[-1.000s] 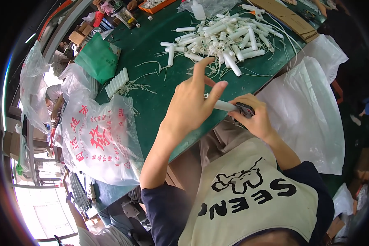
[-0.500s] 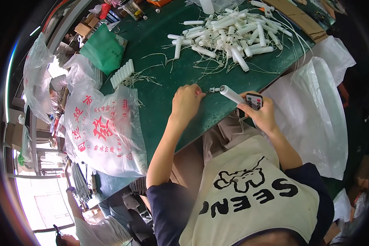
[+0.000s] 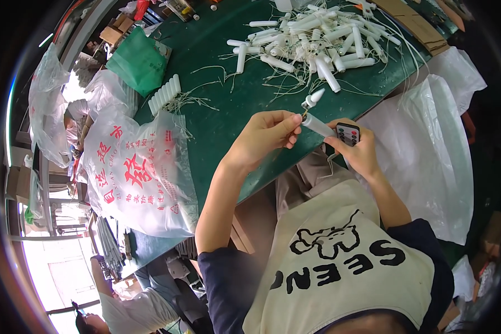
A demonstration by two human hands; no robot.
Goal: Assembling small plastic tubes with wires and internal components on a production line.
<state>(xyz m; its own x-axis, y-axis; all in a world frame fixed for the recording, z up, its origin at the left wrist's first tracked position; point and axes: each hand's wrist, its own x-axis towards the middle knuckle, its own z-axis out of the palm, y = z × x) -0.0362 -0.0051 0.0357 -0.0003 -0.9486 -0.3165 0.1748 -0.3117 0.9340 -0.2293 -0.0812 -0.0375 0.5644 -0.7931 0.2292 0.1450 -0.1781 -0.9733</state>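
A slim white plastic tube (image 3: 318,126) lies across the front of the bench top, and my right hand (image 3: 363,153) grips its near end. The same hand holds a small black remote control (image 3: 348,134) with coloured buttons. At the tube's far end, a white flame-shaped bulb (image 3: 316,96) on a small fitting is joined by a short thin wire. My left hand (image 3: 273,135) is closed in a pinch against that end; what sits between its fingertips is hidden. A thin pale cord (image 3: 332,166) hangs below my right hand.
A heap of white tubes with wires (image 3: 317,42) covers the far side of the green table (image 3: 220,128). At left are a row of tubes (image 3: 165,96), a green bag (image 3: 139,61) and a printed plastic bag (image 3: 142,172). White sheeting (image 3: 423,161) hangs at right. Another person (image 3: 133,312) works lower left.
My left hand has moved right, up to the tube's end. The bulb, earlier lying lower and pointing at the left hand, now stands tilted up beyond the tube.
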